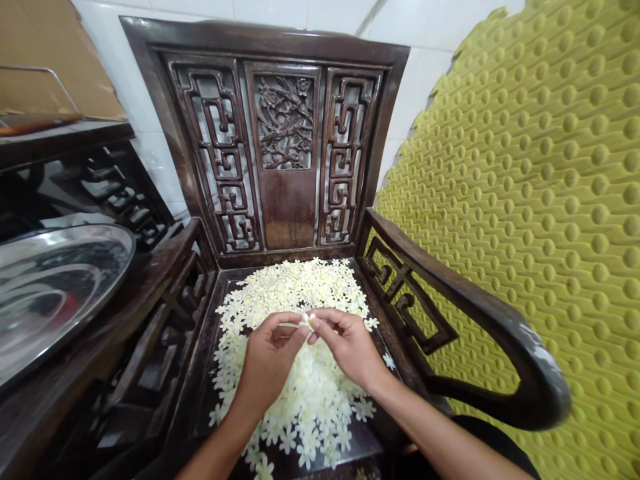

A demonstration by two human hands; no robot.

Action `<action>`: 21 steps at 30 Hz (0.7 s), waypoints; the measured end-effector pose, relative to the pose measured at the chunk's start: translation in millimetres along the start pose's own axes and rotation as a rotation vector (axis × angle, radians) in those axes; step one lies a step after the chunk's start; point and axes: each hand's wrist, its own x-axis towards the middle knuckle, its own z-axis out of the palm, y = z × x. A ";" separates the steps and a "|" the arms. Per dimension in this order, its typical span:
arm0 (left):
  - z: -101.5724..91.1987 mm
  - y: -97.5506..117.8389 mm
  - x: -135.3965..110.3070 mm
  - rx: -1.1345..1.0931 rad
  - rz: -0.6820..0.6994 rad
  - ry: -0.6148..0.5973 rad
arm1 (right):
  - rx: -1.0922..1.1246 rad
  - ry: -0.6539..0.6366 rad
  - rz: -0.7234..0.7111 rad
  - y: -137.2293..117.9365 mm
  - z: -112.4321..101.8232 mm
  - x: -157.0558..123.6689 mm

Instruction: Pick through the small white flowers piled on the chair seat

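Note:
A heap of small white and pale yellow flowers (300, 287) covers the seat of a dark carved wooden armchair (285, 140). Above the heap my left hand (270, 357) and my right hand (347, 343) meet fingertip to fingertip. Both pinch a single small white flower (308, 321) between thumb and fingers; a thin pale stem runs from it toward my left fingers. My forearms come in from the bottom edge, over the front of the seat.
A wide shiny metal tray (55, 280) rests on dark furniture at the left. A yellow-green bumpy foam mat (540, 200) stands against the chair's right armrest (480, 320). White tiled wall (280, 10) lies behind. Cardboard (45, 47) leans at the top left.

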 end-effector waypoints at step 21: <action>4.7 1.0 -5.1 -0.055 0.109 0.027 | 0.271 -0.140 0.087 -7.5 4.2 -1.7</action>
